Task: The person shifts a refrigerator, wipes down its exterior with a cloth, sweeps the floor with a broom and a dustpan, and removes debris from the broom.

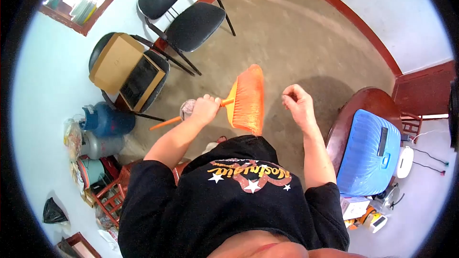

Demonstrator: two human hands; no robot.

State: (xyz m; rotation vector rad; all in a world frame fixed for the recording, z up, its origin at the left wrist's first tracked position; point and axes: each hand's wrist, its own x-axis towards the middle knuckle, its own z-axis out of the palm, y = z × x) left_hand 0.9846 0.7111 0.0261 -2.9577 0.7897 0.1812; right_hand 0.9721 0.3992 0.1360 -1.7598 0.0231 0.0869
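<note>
An orange broom (249,99) is held up in front of my body, its bristles turned to the right and its handle running down to the left. My left hand (206,110) is wrapped round the handle close to the broom head. A greyish cloth-like bundle (187,109) sits against the handle beside that hand. To the right of the bristles, apart from the broom, my right hand (297,105) is raised with its fingers curled and thumb near the fingertips; whether anything small is between them cannot be made out.
Two black chairs (196,26) stand at the upper left, one bearing an open cardboard box (114,64). Gas cylinders (112,120) are at the left wall. On the right, a round dark-red table (370,98) holds a blue plastic cover (368,155).
</note>
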